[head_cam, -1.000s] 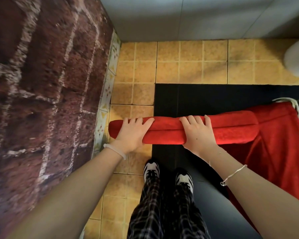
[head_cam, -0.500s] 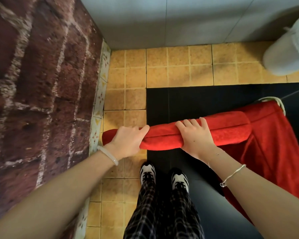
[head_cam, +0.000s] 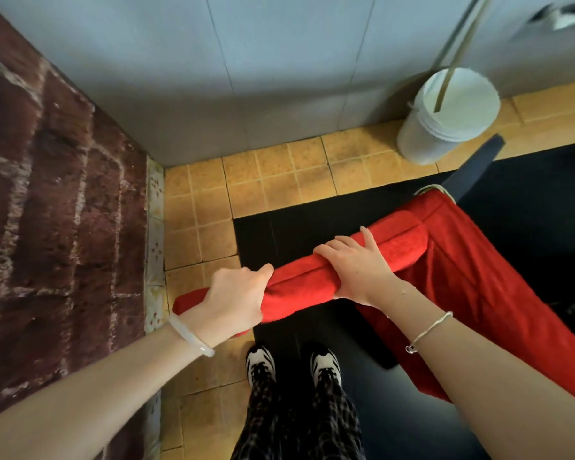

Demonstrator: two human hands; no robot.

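You are holding the red cloth (head_cam: 299, 283), rolled into a long bundle, above the edge of the black mat (head_cam: 273, 234) and the tiled floor (head_cam: 263, 180). Your left hand (head_cam: 236, 300) is gripping the roll near its left end, its fingers curled round it. Your right hand (head_cam: 359, 267) is gripping the middle, its fingers (head_cam: 346, 242) wrapped over the top. The unrolled part is hanging down at the right. A white bucket (head_cam: 445, 121) is standing against the wall.
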